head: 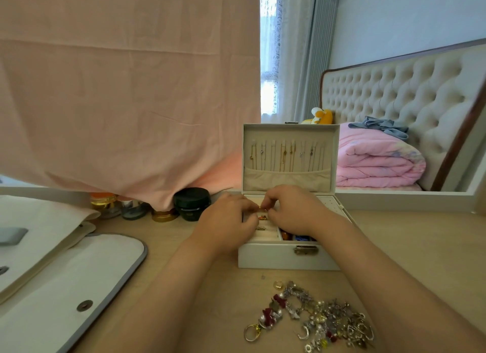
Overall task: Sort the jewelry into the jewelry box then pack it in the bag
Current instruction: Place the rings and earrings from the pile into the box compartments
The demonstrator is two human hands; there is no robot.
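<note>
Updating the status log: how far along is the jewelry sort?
Done: necklaces hang in the jewelry box lid, a few pieces sit in its tray. In hand: left hand and right hand pinch a gold piece over the tray. Left: the jewelry pile on the table, closing the box, packing it in the white bag.

We are looking across a wooden table (420, 247) in a home bedroom. Beyond the table, a tufted headboard (394, 95) is rising behind a folded pink quilt (376, 163) and a yellow plush toy (322, 116); grey curtains (313, 50) are framing a window (268, 63) farther back. At the table's far edge, cosmetic jars (192, 204) are standing under a hanging pink cloth (118, 89).
</note>
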